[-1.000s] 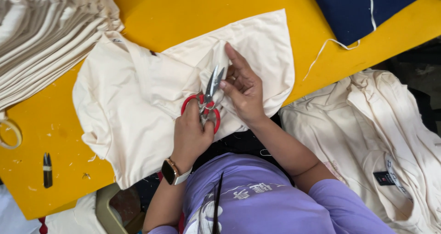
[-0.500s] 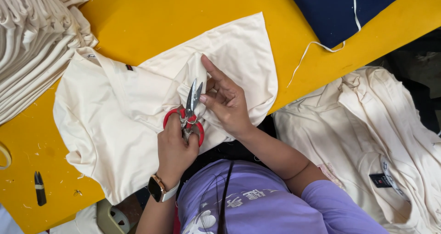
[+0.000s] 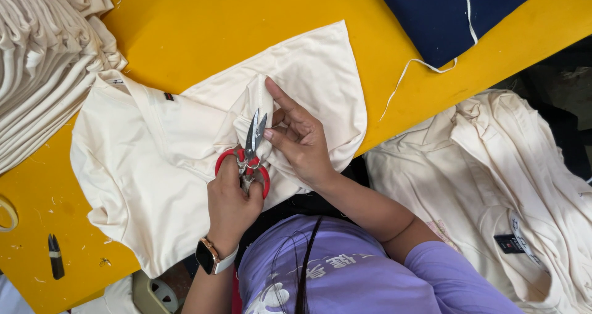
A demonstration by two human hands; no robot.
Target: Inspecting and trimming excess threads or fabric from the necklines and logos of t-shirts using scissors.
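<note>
The left hand point(image 3: 231, 206) grips red-handled scissors point(image 3: 250, 153); the right hand point(image 3: 302, 138) pinches a fold of the cream shirt point(image 3: 166, 160) near the table's point(image 3: 203, 30) front edge. The soft, light cloth likely needs holding taut beside the blades.

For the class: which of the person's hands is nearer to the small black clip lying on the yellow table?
Left. The left hand grips the red-handled scissors, on the side of the black clip; the right hand pinches the cream shirt farther away.

- Garment point(image 3: 154, 166): cream cloth, matt, soft, creased.
- Scissors point(image 3: 250, 153): bright metal blades, glossy red plastic handles.
- Table point(image 3: 203, 24): smooth yellow surface, faint sheen.
- Stacked pieces point(image 3: 37, 61): matt cream cloth.
- Dark sheet point(image 3: 444, 12): matt navy cloth.
- Watch point(image 3: 208, 256): glossy dark face.
</note>
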